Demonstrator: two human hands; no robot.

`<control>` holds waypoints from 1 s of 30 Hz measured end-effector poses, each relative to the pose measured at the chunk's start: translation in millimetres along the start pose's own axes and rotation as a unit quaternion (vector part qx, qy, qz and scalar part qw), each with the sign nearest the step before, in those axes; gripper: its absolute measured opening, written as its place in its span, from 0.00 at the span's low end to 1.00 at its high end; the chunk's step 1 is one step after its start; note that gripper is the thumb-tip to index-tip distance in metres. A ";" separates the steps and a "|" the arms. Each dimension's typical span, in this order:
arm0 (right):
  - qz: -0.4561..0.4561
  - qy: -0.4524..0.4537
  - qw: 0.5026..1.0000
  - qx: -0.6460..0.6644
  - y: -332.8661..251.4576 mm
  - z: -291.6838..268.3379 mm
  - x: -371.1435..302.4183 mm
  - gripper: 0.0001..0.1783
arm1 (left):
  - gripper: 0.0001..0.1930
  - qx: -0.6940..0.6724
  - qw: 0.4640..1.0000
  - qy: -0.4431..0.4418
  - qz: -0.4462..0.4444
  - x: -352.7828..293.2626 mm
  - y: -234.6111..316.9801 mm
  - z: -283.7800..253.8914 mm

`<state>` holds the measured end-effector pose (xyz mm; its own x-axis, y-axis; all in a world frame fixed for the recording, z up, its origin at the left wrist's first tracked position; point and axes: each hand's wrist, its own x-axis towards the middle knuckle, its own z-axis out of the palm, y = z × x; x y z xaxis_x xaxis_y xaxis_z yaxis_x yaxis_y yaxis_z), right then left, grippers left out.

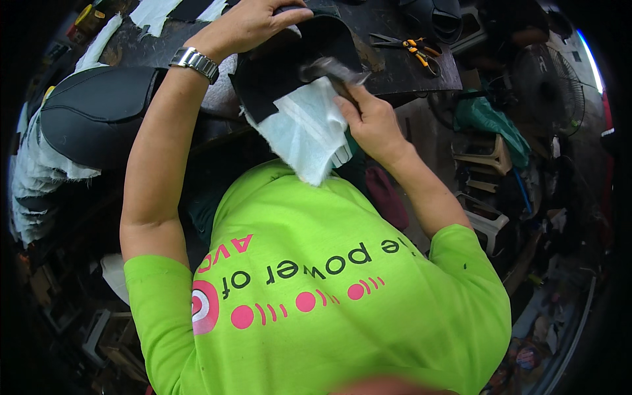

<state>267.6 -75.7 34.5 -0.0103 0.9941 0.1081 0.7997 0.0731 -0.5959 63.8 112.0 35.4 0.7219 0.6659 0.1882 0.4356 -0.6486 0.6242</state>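
Observation:
At the table's near edge lies a black, curved padded piece (260,82). A pale blue-white fabric layer (306,125) with a frayed edge hangs from its near side. My left hand (260,23), with a metal-band watch at the wrist, is closed over the far edge of the black piece. My right hand (375,122) is closed round the handle of a hammer (332,69), whose metal head is smeared by motion above the piece. The underside of the black piece is hidden.
Orange-and-black scissors (418,51) and a dark work table (441,76) are beyond my right hand. A black padded cover (99,112) sits on stacked pale fabric (39,178) at left. Plastic stools (487,155), green cloth (490,125) and a fan (550,89) stand at right.

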 end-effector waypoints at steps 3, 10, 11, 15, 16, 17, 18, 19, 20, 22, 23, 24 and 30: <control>-0.005 -0.012 0.999 -0.032 1.5 -10.1 -4.8 0.21 | 0.22 -0.013 1.000 0.014 -0.012 -5.6 -0.4 6.7; -0.042 -0.054 0.997 -0.028 -3.7 27.6 -14.2 0.22 | 0.23 -0.052 0.999 0.001 -0.014 -9.2 -7.3 8.3; -0.046 -0.045 0.996 -0.064 0.2 27.9 -7.8 0.23 | 0.22 -0.045 0.999 0.011 -0.028 -9.4 -8.1 10.5; -0.123 -0.002 0.985 -0.120 -3.1 39.5 21.1 0.25 | 0.20 -0.065 0.997 0.029 -0.015 -2.4 -12.1 14.5; -0.101 -0.024 0.987 -0.124 -4.9 39.6 27.1 0.25 | 0.20 -0.087 0.995 0.025 -0.030 -1.2 -12.3 14.8; -0.102 -0.024 0.987 -0.121 -6.6 39.5 30.9 0.24 | 0.20 -0.110 0.993 0.018 -0.048 -1.8 -12.5 14.7; -0.117 -0.019 0.987 -0.112 -8.2 39.2 35.5 0.24 | 0.20 -0.131 0.989 0.013 -0.063 -1.8 -12.3 15.1; -0.108 -0.023 0.987 -0.112 -7.0 33.6 36.4 0.24 | 0.20 -0.072 0.996 0.010 -0.051 -2.9 -13.0 13.3; -0.059 -0.012 0.988 -0.142 -6.0 30.3 37.6 0.24 | 0.20 -0.060 0.997 0.015 -0.044 -4.4 -13.7 12.4; -0.006 0.005 0.983 -0.184 0.9 18.0 41.0 0.23 | 0.20 -0.036 0.999 0.026 -0.027 -6.9 -16.3 13.8; 0.001 0.028 0.986 -0.167 2.5 15.8 41.9 0.22 | 0.20 -0.035 0.999 0.027 -0.031 -6.5 -18.2 16.2; -0.013 0.015 0.986 -0.163 3.9 14.5 42.2 0.21 | 0.20 -0.020 0.999 0.023 -0.023 -6.0 -21.8 19.7; -0.071 -0.027 0.995 -0.061 -12.5 41.6 41.7 0.21 | 0.25 -0.020 0.997 0.068 -0.033 -0.7 -56.2 32.7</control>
<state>232.3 -31.8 13.3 -0.1591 0.9774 0.1393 0.8542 0.2071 -0.4769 56.4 136.0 -24.6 0.6116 0.7522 0.2453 0.4555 -0.5882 0.6682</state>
